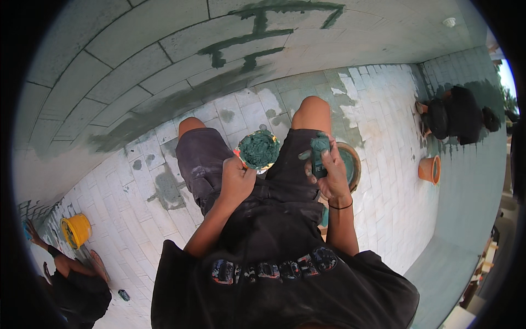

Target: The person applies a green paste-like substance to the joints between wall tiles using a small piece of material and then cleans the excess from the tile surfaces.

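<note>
My left hand (238, 178) is closed around the side of a small colourful cup (239, 151) filled with thick dark green paste (259, 149). The cup is level, between my knees. In my right hand (331, 172), to the right of it, is a small dark flat-sided block-like tool (318, 160), its upper end smeared with the same green paste. My thumb lies across its face, and I cannot make out its exact kind. Green smears mark the fingers of this hand. Cup and tool are apart.
Ahead rises a tiled wall (126, 66) with green-filled joints (246, 38). A round tub (355, 164) stands behind my right hand, partly hidden. An orange bucket (429, 170) and a crouching person (463, 115) are at right; a yellow bucket (76, 230) and another person (82, 290) at left.
</note>
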Motion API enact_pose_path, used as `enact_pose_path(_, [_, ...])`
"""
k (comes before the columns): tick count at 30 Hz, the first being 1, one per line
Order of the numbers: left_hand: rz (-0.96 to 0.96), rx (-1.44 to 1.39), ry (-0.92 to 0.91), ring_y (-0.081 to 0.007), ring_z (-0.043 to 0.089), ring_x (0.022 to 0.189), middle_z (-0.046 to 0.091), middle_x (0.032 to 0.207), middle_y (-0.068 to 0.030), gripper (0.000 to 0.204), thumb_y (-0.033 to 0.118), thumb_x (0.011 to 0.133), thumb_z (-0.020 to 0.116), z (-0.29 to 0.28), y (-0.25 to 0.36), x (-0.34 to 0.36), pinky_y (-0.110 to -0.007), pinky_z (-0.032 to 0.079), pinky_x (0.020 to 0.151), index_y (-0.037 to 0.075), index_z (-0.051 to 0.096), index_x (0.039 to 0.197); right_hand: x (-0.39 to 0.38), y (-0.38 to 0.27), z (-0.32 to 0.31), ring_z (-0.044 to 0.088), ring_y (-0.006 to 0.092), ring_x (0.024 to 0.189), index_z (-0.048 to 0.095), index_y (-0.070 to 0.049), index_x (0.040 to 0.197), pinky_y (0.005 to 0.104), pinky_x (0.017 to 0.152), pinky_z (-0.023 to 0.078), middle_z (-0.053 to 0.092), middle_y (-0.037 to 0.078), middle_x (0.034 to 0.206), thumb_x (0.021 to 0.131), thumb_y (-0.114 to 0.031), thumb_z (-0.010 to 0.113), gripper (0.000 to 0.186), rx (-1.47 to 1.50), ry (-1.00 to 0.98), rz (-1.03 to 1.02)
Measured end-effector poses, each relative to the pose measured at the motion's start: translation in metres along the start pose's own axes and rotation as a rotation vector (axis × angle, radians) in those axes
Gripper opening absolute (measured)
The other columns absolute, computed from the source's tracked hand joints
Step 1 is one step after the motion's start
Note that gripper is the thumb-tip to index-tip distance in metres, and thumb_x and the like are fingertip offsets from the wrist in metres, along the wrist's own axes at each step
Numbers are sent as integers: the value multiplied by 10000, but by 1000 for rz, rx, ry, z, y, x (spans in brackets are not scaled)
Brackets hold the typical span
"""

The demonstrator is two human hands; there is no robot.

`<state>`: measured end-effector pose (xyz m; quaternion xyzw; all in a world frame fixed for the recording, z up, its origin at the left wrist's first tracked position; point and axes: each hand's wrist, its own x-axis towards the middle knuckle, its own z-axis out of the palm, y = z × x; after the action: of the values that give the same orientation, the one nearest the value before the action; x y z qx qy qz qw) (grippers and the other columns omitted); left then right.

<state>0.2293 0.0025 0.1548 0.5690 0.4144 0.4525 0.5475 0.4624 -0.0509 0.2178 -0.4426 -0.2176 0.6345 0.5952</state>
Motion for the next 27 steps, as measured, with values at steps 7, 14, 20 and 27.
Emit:
enact_pose_path(7, [-56,17,-18,-89,619,679,722,750,-96,118,-54,873,592,6,-19,-4,-298,467,597,-73,666,963,11,-5,12,637,210,789,358,-85,1279,315,685,501,649,152,979,1115,-230,286,230,-218,-30,-12])
enact_pose_path(14, [9,85,2,-214,686,627,711,763,-179,188,-46,855,564,11,-32,1,-329,504,605,-60,653,1020,6,-35,29,643,193,876,391,-15,1296,339,807,513,662,144,1034,1068,-124,458,262,-845,-199,-7])
enact_pose_path(20, [-35,152,32,-355,739,731,711,798,-235,186,-21,853,592,17,-8,1,-390,545,647,-81,637,1024,8,-26,53,674,288,1104,515,-22,1360,386,978,508,636,191,1229,960,-60,690,439,-1040,-274,-408])
enact_pose_path(27, [-12,87,43,-386,739,783,729,844,-241,201,41,894,679,20,18,6,-404,558,675,-83,626,1043,0,8,68,670,367,1143,686,-25,1246,388,969,528,645,209,1274,855,-25,782,402,-1167,-63,-649])
